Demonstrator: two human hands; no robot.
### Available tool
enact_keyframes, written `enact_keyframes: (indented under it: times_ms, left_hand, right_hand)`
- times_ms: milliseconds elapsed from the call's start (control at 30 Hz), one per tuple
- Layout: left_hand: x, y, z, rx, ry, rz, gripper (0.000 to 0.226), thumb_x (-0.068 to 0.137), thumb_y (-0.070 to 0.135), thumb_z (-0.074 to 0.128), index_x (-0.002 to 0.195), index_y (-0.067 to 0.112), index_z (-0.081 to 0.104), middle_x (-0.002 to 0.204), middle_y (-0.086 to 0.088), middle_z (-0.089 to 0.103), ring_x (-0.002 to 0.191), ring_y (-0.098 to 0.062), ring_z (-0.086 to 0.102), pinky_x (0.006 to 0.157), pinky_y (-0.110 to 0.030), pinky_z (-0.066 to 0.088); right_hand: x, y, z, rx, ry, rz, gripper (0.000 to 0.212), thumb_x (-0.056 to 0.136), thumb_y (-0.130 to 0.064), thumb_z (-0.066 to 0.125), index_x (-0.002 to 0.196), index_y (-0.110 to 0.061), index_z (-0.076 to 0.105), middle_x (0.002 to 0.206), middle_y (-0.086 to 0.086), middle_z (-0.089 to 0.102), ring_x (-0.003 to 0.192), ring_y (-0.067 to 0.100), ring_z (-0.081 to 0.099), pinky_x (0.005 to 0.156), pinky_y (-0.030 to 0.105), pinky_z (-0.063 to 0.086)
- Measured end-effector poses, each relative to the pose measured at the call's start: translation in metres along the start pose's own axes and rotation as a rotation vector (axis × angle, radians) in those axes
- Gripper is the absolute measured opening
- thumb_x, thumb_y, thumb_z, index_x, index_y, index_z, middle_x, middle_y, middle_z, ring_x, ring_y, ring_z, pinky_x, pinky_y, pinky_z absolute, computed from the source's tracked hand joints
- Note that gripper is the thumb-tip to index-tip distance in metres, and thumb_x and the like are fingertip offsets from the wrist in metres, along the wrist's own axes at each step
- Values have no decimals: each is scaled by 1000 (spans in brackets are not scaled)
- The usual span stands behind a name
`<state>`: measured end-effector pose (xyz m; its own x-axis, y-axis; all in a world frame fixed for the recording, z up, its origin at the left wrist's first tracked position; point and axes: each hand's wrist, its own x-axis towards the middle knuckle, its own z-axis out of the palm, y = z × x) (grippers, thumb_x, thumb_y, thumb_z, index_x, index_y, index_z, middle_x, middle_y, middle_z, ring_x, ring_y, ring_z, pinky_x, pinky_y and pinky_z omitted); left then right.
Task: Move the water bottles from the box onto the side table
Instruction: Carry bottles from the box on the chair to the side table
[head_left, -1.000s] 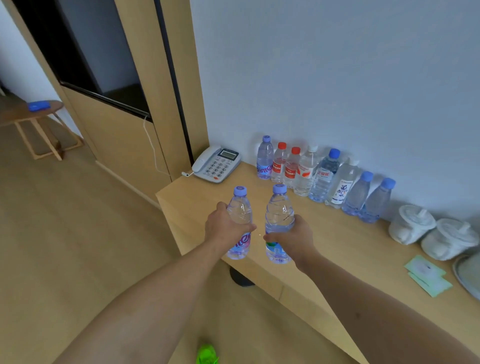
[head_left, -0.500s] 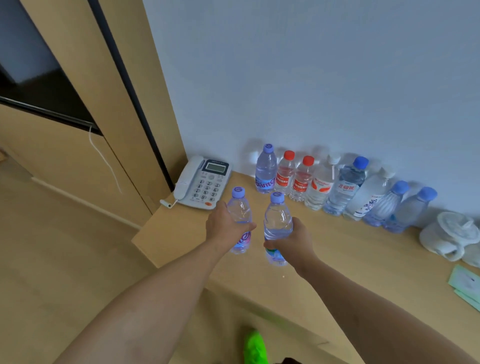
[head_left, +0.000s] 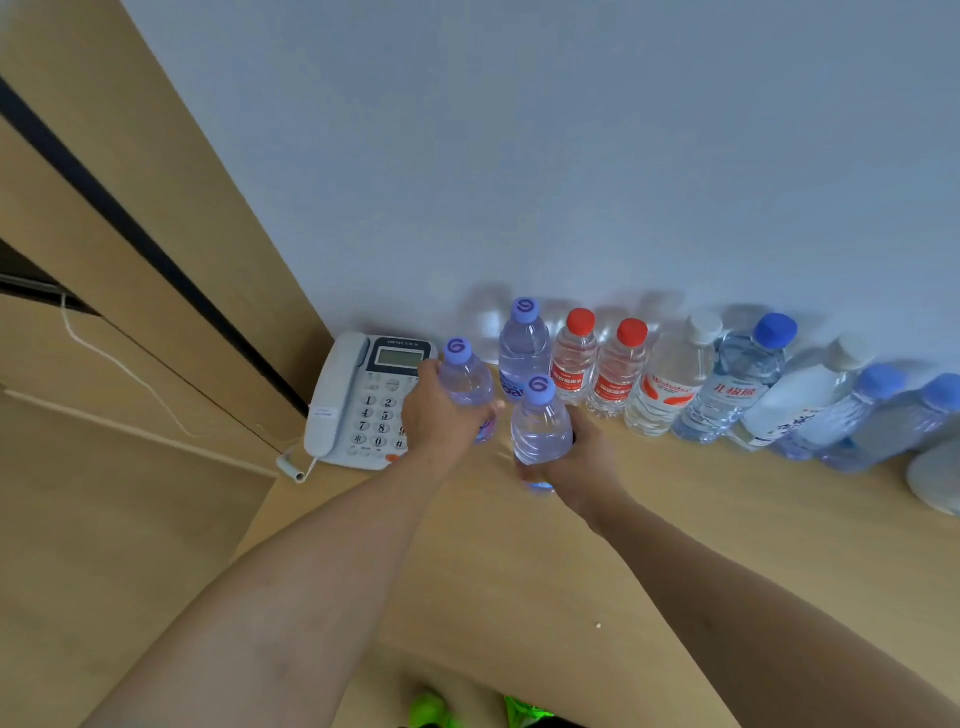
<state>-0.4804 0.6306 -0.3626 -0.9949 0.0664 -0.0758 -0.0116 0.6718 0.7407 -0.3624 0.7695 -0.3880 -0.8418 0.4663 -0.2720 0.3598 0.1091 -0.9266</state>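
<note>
My left hand (head_left: 441, 421) grips a clear water bottle with a purple cap (head_left: 467, 379), held just right of the phone. In my right hand (head_left: 576, 462) is a second purple-capped bottle (head_left: 540, 426), gripped low on its body over the wooden side table (head_left: 675, 519). Both bottles stand upright, close to the row of several water bottles (head_left: 670, 384) lined up against the wall. Whether their bases touch the tabletop I cannot tell. The box is out of view.
A grey desk phone (head_left: 358, 400) sits at the table's left end, its cord hanging off the edge. A white object (head_left: 935, 478) shows at the right edge. Wooden panelling rises on the left. Something green (head_left: 431, 712) lies on the floor below.
Both hands have carried their bottles forward, from the table's front part to just in front of the row by the wall. The view has moved closer to the table.
</note>
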Motion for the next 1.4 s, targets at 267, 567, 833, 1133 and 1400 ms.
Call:
enact_keyframes:
  times_ms: [267, 567, 833, 1133, 1400]
  left_hand:
    - [50, 8, 9, -30, -73, 53, 81, 53, 42, 96, 110, 13, 46, 110, -4, 64, 99, -27, 63, 80, -37, 50]
    - [81, 7, -19, -151, -255, 229, 83, 66, 48, 88, 130, 16, 44, 126, -3, 53, 113, -20, 54, 97, -34, 45]
    - [94, 20, -41, -88, -303, 397, 37, 69, 35, 89, 99, 21, 74, 94, 4, 71, 87, -19, 65, 82, -32, 53]
    - [101, 21, -34, -15, -235, 409, 48, 66, 46, 89, 88, 11, 63, 90, -2, 64, 81, -22, 58, 69, -31, 43]
    - [113, 30, -36, 3, -312, 296, 56, 66, 49, 87, 95, 14, 53, 85, 9, 53, 83, -19, 56, 73, -31, 47]
  right_hand:
    - [18, -1, 22, 39, 47, 11, 75, 51, -8, 94, 115, -30, 64, 94, -17, 72, 85, 6, 70, 66, 28, 59]
    - [1, -18, 34, -17, 191, -44, 77, 47, -29, 92, 116, -36, 60, 105, -12, 70, 95, 9, 67, 75, 27, 56]
    - [-6, -35, 45, -89, 350, -88, 63, 45, -34, 85, 104, -34, 65, 99, -12, 66, 90, 8, 64, 82, 42, 57]
    - [1, -51, 48, -144, 275, -64, 50, 57, -13, 86, 101, -25, 66, 92, -6, 71, 89, 17, 67, 73, 33, 56]
    - [0, -62, 43, -193, 182, -78, 57, 63, -20, 87, 114, -29, 62, 103, -9, 70, 96, 14, 65, 85, 38, 56]
